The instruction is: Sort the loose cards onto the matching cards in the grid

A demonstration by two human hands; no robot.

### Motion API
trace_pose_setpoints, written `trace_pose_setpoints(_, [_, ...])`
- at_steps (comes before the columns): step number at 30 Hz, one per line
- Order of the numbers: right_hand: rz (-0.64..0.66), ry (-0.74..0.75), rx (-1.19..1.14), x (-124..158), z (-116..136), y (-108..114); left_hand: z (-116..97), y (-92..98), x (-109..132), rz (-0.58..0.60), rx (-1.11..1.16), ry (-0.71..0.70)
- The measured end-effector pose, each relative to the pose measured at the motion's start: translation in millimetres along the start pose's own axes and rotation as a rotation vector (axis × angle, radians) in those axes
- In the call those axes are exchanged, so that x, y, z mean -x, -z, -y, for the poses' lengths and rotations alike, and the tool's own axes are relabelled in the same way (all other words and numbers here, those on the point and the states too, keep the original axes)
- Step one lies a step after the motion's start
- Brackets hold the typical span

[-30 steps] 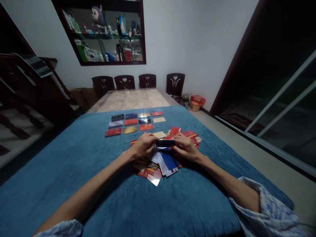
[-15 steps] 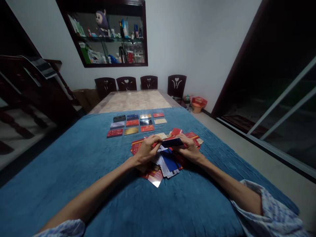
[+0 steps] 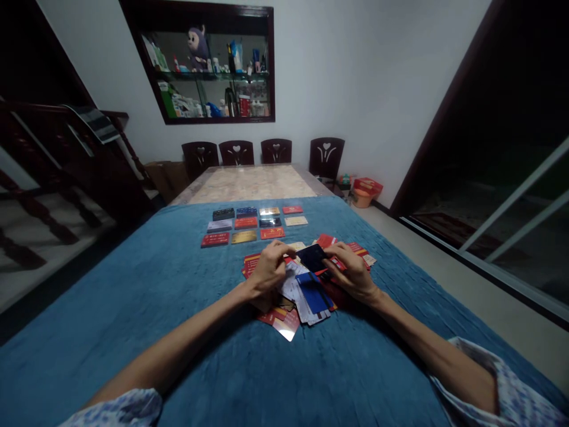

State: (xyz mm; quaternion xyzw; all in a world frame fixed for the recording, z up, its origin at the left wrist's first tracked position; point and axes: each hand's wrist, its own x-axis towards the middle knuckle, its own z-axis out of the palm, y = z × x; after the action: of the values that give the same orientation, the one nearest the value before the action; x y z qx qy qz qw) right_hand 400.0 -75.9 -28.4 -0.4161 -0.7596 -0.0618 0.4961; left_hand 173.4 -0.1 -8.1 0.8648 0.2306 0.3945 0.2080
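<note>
A dark, nearly black card (image 3: 312,257) is held up over a loose heap of cards. Its right edge is pinched by the fingers of my right hand (image 3: 353,273). At its left corner, the closed fingertips of my left hand (image 3: 269,268) grip it too. Beneath both hands spread red cards (image 3: 288,323), white cards and a blue card (image 3: 313,293); some are covered by the hands. Beyond the heap, cards lie in neat rows, among them a gold card (image 3: 244,236), a red card (image 3: 216,239) and a black card (image 3: 223,214).
A blue cloth (image 3: 169,284) covers the near part of the table, whose marble-patterned top (image 3: 262,181) shows behind it. Several dark chairs (image 3: 326,157) stand at the far end. An orange bucket (image 3: 363,198) is on the floor at right.
The dark card has tilted so that its broad face now shows, where before it was seen nearly edge-on. The whole view has shifted slightly, with the scene moving right.
</note>
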Motion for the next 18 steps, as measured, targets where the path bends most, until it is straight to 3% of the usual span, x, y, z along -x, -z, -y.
trace_pose_setpoints(9, [0.089, 0.098, 0.176, 3, -3, -2, -19, 7.1, 1, -0.088, -0.009, -0.044])
trace_pose_setpoints(18, [0.107, 0.147, 0.184, 3, -3, -9, -12, -1.2, 13, 0.033, -0.169, -0.27])
